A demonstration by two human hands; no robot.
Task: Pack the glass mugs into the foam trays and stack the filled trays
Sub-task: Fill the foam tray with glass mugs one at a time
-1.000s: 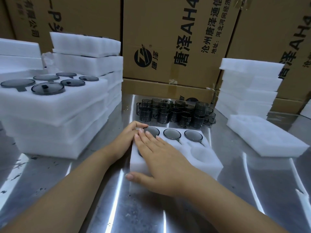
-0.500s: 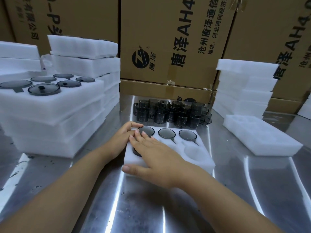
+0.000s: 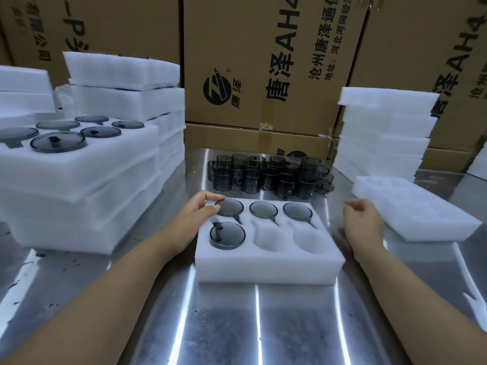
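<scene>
Dead centre, foam tray (image 3: 268, 270) holds four smoky mugs (image 3: 228, 235); left fingers (image 3: 208, 210) grip it, right fingers (image 3: 354, 205) slack.

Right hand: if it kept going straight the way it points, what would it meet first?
Probably the loose glass mugs behind the foam tray, ahead of the right hand; depth is unclear.

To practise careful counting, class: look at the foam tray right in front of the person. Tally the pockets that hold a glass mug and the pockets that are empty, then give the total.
Front foam tray
Pockets holding a glass mug: 4
Empty pockets: 2
Total pockets: 6
</scene>
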